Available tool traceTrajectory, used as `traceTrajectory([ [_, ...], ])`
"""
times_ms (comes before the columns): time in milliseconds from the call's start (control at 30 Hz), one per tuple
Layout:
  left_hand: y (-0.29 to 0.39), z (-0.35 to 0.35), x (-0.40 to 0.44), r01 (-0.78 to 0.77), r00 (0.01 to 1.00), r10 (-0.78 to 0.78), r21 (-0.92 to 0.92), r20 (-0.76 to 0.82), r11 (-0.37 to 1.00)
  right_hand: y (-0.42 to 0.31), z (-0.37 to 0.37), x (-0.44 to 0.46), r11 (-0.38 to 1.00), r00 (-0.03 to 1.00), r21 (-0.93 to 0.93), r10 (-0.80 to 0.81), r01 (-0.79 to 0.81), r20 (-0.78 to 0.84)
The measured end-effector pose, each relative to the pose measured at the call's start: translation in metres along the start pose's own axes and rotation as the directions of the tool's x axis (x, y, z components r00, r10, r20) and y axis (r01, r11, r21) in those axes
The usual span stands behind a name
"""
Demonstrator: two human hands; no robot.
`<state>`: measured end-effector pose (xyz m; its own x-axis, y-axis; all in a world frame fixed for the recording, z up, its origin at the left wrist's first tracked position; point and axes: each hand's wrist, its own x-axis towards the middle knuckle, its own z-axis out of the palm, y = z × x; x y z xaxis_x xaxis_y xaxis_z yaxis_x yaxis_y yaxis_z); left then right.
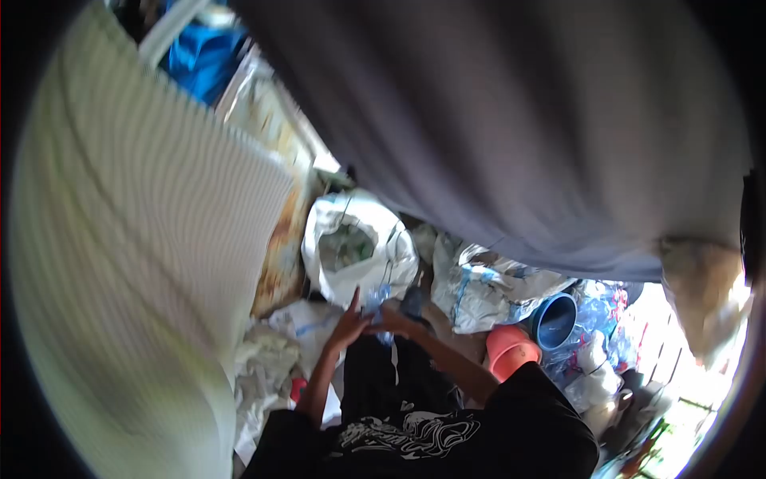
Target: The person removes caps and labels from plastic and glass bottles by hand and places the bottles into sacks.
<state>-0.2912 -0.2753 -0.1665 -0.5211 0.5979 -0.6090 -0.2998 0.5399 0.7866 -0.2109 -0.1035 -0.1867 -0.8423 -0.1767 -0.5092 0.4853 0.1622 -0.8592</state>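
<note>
Between my hands is a clear, bluish plastic bottle, blurred and partly covered by fingers. My right hand is closed around it. My left hand is just beside it, index finger stretched out and the others partly spread; its fingertips come near the right hand. Just beyond the hands stands a large white woven sack, its mouth open, with greenish, clear items inside that are too blurred to name.
A rusty metal panel and a pale ribbed sheet rise on the left. Dark cloth hangs overhead at the right. Another white sack, a blue bucket, a red-orange bucket and bagged plastic crowd the right.
</note>
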Motion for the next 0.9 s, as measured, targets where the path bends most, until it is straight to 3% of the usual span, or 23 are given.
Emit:
traceTrajectory([
  [33,0.002,0.005,-0.007,0.0,0.999,-0.002,0.078,0.033,0.997,0.01,0.013,-0.013,0.985,0.995,0.173,0.016,0.001,-0.1],
  [67,0.005,0.016,-0.016,0.046,0.994,-0.008,-0.359,0.107,0.932,0.025,0.027,-0.023,0.939,0.98,0.343,0.037,0.033,-0.196],
  [100,0.004,0.016,-0.016,-0.015,0.991,0.051,-0.274,0.126,0.962,0.014,0.022,-0.039,0.844,0.99,0.532,0.128,-0.077,-0.06],
  [133,0.009,0.018,-0.02,-0.054,0.994,0.061,-0.07,0.094,0.996,0.002,0.019,-0.059,0.704,0.98,0.684,0.173,-0.192,0.097],
  [167,0.033,0.024,-0.029,-0.316,0.948,0.318,0.207,0.026,0.926,-0.004,0.023,-0.077,0.649,0.97,0.738,0.242,-0.182,0.027],
  [200,0.032,0.028,-0.024,-0.417,0.903,0.426,0.322,0.047,0.85,-0.003,0.026,-0.093,0.586,0.95,0.793,0.312,-0.167,-0.031],
  [300,0.107,0.043,-0.049,-0.644,0.701,0.69,0.578,0.182,0.502,0.033,0.019,-0.125,0.589,0.987,0.808,0.135,-0.007,-0.09],
  [333,0.127,0.049,-0.059,-0.687,0.651,0.699,0.62,0.296,0.378,0.02,0.016,-0.15,0.45,0.997,0.892,0.039,0.039,-0.063],
  [367,0.141,0.059,-0.065,-0.72,0.602,0.689,0.646,0.403,0.252,0.008,0.007,-0.172,0.183,0.993,0.983,-0.119,0.02,0.002],
  [400,0.145,0.074,-0.064,-0.772,0.499,0.743,0.618,0.446,0.148,-0.011,-0.001,-0.196,-0.026,0.967,0.998,-0.253,-0.049,0.04],
  [433,0.143,0.089,-0.058,-0.776,0.411,0.772,0.63,0.485,0.018,-0.02,-0.001,-0.217,-0.14,0.936,0.983,-0.347,-0.117,0.063],
  [533,0.17,0.139,-0.062,-0.922,0.223,0.666,0.377,0.711,-0.093,-0.001,0.015,-0.25,-0.197,0.899,0.97,-0.435,-0.141,0.042],
  [567,0.17,0.159,-0.054,-0.924,0.21,0.657,0.367,0.724,-0.109,0.01,0.02,-0.263,-0.226,0.876,0.965,-0.482,-0.13,0.006],
  [600,0.167,0.18,-0.047,-0.953,0.22,0.604,0.301,0.766,-0.035,0.008,0.023,-0.282,-0.255,0.849,0.959,-0.527,-0.123,-0.031],
  [667,0.168,0.221,-0.052,-0.965,0.251,0.515,0.254,0.82,0.067,0.011,0.013,-0.325,-0.281,0.875,0.958,-0.478,-0.064,-0.081],
  [767,0.172,0.283,-0.077,-0.965,0.237,0.429,0.262,0.872,0.001,0.053,0.007,-0.383,-0.247,0.91,0.969,-0.401,0.0,-0.102],
  [800,0.162,0.304,-0.076,-0.964,0.257,0.378,0.265,0.89,0.032,0.067,0.007,-0.406,0.133,0.966,0.978,-0.22,0.163,-0.131],
  [833,0.156,0.325,-0.08,-0.965,0.251,0.38,0.261,0.89,0.026,0.084,0.007,-0.427,0.512,0.973,0.83,-0.053,0.221,-0.226],
  [867,0.15,0.343,-0.085,-0.967,0.251,0.269,0.254,0.93,0.024,0.108,0.006,-0.446,0.601,0.982,0.776,-0.109,0.19,-0.156],
  [900,0.143,0.356,-0.089,-0.968,0.25,0.154,0.249,0.956,0.024,0.116,0.006,-0.46,0.603,0.982,0.775,-0.112,0.191,-0.154],
])
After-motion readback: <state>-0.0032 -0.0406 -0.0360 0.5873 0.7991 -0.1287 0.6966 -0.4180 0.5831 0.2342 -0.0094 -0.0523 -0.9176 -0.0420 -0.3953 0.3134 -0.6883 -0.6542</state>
